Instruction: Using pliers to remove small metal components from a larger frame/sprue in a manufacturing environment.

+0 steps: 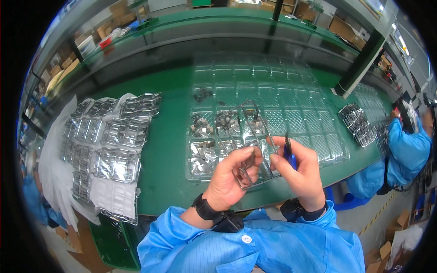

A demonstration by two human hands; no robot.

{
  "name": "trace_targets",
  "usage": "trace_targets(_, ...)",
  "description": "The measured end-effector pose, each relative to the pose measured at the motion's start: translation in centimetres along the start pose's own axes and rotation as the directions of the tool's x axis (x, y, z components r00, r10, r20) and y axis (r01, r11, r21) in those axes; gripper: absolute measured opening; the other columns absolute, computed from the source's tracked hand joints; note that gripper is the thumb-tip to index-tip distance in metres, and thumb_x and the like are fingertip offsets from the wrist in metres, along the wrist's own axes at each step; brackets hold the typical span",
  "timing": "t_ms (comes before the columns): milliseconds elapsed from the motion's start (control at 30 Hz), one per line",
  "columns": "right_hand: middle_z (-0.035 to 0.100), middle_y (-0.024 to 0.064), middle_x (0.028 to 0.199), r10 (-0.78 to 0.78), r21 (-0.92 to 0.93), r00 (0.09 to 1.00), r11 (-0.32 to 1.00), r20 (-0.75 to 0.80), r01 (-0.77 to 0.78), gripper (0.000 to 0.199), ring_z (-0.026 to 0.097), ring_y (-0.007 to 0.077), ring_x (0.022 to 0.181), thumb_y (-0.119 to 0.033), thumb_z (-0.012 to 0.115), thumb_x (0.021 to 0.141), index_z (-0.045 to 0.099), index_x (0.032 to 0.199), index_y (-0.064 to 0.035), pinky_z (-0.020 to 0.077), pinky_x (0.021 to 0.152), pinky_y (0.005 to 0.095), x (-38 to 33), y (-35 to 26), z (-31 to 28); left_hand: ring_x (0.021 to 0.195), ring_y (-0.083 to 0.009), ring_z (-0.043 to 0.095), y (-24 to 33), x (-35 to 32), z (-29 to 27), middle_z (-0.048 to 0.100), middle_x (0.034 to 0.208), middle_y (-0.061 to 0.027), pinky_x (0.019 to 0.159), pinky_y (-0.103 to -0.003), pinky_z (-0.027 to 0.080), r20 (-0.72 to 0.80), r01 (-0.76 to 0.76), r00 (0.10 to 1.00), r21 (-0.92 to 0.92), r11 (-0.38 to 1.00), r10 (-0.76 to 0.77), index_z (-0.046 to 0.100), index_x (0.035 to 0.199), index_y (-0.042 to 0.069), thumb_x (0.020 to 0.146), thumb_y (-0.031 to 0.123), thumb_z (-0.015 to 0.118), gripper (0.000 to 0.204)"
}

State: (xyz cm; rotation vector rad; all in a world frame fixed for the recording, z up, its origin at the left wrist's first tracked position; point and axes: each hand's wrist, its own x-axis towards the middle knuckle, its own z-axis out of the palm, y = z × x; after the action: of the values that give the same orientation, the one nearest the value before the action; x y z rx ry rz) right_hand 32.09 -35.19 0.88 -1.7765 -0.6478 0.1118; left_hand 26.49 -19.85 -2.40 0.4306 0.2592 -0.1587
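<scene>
A thin rectangular metal frame [256,184] is tilted between my hands, above the front of a clear plastic tray. My left hand [229,179] is closed on the frame's near left corner, thumb and fingers pinching it. My right hand [300,169] is closed round a small hand tool [289,154] with a blue handle and a dark tip; its exact kind cannot be made out. The right fingertips also touch the frame's right side. Beneath the frame, the compartmented clear tray [314,129] holds small silvery metal pieces [202,157] in several left compartments.
Stacked metal frames [119,164] lie on white foam sheets [52,159] at the left of the green table [166,182]. More frames [357,125] lie at the right, past a dark post [359,63]. A co-worker in blue [407,145] sits at the far right.
</scene>
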Motion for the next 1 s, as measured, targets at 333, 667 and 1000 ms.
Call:
trace_targets(333, 0.051, -0.0021, 0.062, -0.062, -0.055, 0.971, 0.997, -0.231, 0.05, 0.022, 0.042, 0.0017, 0.055, -0.001, 0.06, 0.079, 0.061, 0.102, 0.0005, 0.0349, 0.048, 0.0202, 1.4, 0.1, 0.8, 0.054, -0.0049, 0.042, 0.1, 0.4, -0.4, 0.059, 0.083, -0.0027, 0.043, -0.017, 0.028, 0.095, -0.006, 0.995, -0.046, 0.999, 0.01, 0.058, 0.101, 0.004, 0.091, 0.053, 0.044, 0.052)
trace_targets(667, 0.058, 0.007, 0.07, -0.138, -0.246, 0.969, 0.965, -0.203, 0.086, 0.028, 0.054, 0.0122, 0.057, -0.004, 0.064, 0.079, 0.058, 0.105, 0.0005, 0.0435, 0.054, 0.0251, 0.9, 0.7, 0.3, 0.049, -0.0029, 0.039, 0.2, -0.5, -0.1, 0.055, 0.072, -0.0018, 0.042, -0.016, 0.027, -0.072, -0.149, 0.984, 0.144, 0.978, 0.16, 0.056, 0.084, 0.008, 0.088, 0.015, 0.061, 0.009)
trace_targets(1000, 0.058, 0.0135, 0.078, -0.263, -0.415, 0.949, 0.855, 0.172, 0.312, 0.038, 0.057, 0.0311, 0.071, -0.005, 0.067, 0.071, 0.054, 0.107, 0.0001, 0.0455, 0.062, 0.0394, -1.1, 1.7, 0.5, 0.048, -0.0021, 0.038, 0.4, -1.1, 0.5, 0.054, 0.069, -0.0017, 0.042, -0.015, 0.027, -0.026, -0.16, 0.986, 0.167, 0.973, 0.167, 0.056, 0.083, 0.007, 0.087, 0.013, 0.062, 0.009)
